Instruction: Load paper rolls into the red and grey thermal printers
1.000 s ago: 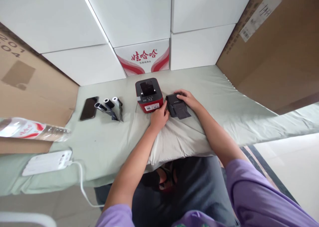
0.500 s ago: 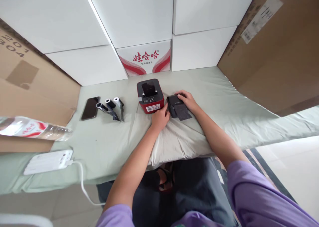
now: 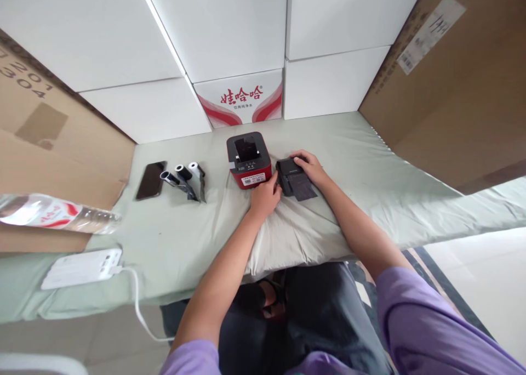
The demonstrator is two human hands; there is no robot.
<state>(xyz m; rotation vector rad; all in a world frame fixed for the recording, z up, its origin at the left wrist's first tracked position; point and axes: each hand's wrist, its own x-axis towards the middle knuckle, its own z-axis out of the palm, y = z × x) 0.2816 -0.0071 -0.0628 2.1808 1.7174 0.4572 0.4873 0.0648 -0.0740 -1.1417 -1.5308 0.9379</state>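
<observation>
Seen from above: left hand [image 3: 265, 195] resting on the cloth-covered worktop [image 3: 361, 172], fingertips wedged between the red-and-black printer [image 3: 249, 160] and the small black device [image 3: 293, 177], touching the device's near-left corner; fingers curled, but the grip itself hidden under the knuckles, so no telling whether anything is pinched. Right hand [image 3: 311, 166] laid over the far-right edge of the same black device, fingers bent down onto its top, thumb side out of sight; pressing or merely resting, impossible to tell, and nothing lifted. Black device lying flat just to the right of the printer, near the middle of the worktop, a dark flap or sheet jutting toward the viewer; detail too small to read. Printer's top open or recessed, interior dark and unclear; white label on its front illegible. Further left, well apart from both hands: three small paper rolls [image 3: 184, 176] with dark strips trailing off, then a black phone [image 3: 150, 180] face up. Clear plastic bottle [image 3: 53, 216] lying on its side at the left edge, cut off by the frame. White power bank [image 3: 82, 267] near the front-left edge, cable dropping out of sight below. Behind, white boxes and a red-printed carton [image 3: 242, 98]; brown cardboard on either side, partly cropped.
</observation>
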